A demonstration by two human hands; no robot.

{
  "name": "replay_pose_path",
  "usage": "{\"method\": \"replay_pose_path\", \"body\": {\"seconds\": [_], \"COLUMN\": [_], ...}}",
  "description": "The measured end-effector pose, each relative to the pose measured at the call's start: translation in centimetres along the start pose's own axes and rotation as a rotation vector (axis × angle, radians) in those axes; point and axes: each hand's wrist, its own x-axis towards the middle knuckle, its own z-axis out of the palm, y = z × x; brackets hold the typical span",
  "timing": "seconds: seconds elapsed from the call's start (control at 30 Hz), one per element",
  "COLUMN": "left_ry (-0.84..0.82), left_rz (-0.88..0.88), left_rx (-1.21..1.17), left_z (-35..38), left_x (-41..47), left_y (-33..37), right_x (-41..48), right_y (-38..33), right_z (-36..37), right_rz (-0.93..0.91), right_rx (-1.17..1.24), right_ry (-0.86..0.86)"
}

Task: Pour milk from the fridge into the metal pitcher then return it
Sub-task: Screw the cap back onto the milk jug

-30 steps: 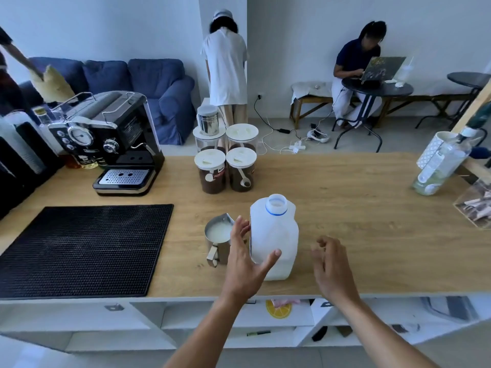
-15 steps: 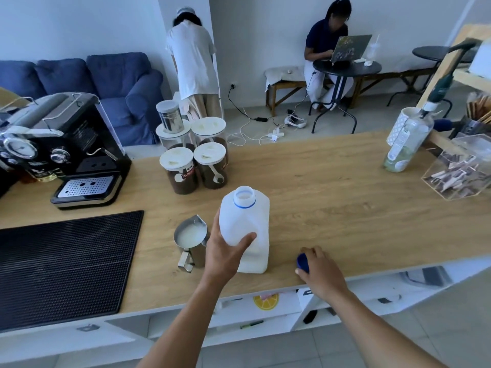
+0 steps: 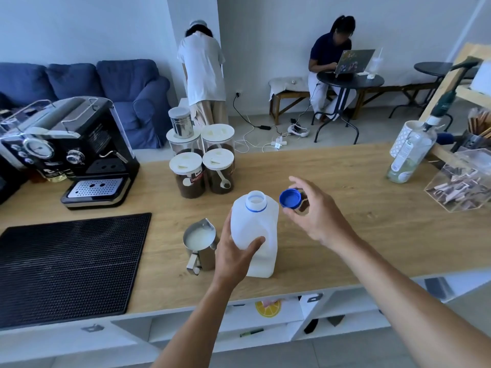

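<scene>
A white plastic milk jug (image 3: 259, 224) stands upright on the wooden counter (image 3: 345, 235), its mouth uncapped with a blue ring around the neck. My left hand (image 3: 233, 253) grips the jug's lower left side. My right hand (image 3: 313, 211) holds the blue cap (image 3: 290, 198) in its fingertips, level with the jug's mouth and just to its right. A metal pitcher (image 3: 200, 243) with milk in it stands touching-close to the jug's left, handle toward me.
A black rubber mat (image 3: 66, 264) lies at the left, an espresso machine (image 3: 71, 150) behind it. Four lidded coffee jars (image 3: 202, 160) stand mid-counter. A glass bottle (image 3: 409, 152) and a clear box (image 3: 462, 181) sit at the right. Two people are in the room behind.
My right hand picked the blue cap off the counter's front edge and raised it beside the jug's mouth. My left hand keeps its grip on the jug.
</scene>
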Motion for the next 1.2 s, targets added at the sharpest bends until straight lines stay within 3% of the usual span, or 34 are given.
{"method": "replay_pose_path", "body": {"seconds": [0.1, 0.2, 0.47, 0.8, 0.97, 1.1, 1.2], "left_ry": [-0.006, -0.018, -0.035, -0.067, -0.087, -0.081, -0.087], "left_rz": [0.013, 0.022, 0.015, 0.022, 0.021, 0.022, 0.034], "left_rx": [-0.005, -0.015, -0.011, -0.014, -0.005, -0.002, 0.002], "left_z": [-0.1, -0.2, -0.3, -0.7, -0.9, -0.9, -0.9], "left_x": [-0.1, -0.1, -0.1, 0.2, 0.4, 0.4, 0.4], "left_y": [0.1, 0.2, 0.0, -0.2, -0.1, -0.3, -0.4], "right_x": [1.3, 2.2, 3.3, 4.7, 4.8, 4.6, 4.1], "right_y": [-3.0, -5.1, -8.1, -9.6, -9.0, -9.2, -9.0], "right_z": [-1.2, -1.2, 0.0, 0.3, -0.1, 0.1, 1.2], "right_rz": [-0.202, -0.208, -0.081, -0.030, -0.024, -0.090, -0.192], "right_rx": [-0.256, -0.448, -0.337, -0.433, -0.384, -0.545, -0.722], "right_ry": [-0.093, -0.224, -0.436, -0.613, -0.578, -0.506, -0.361]}}
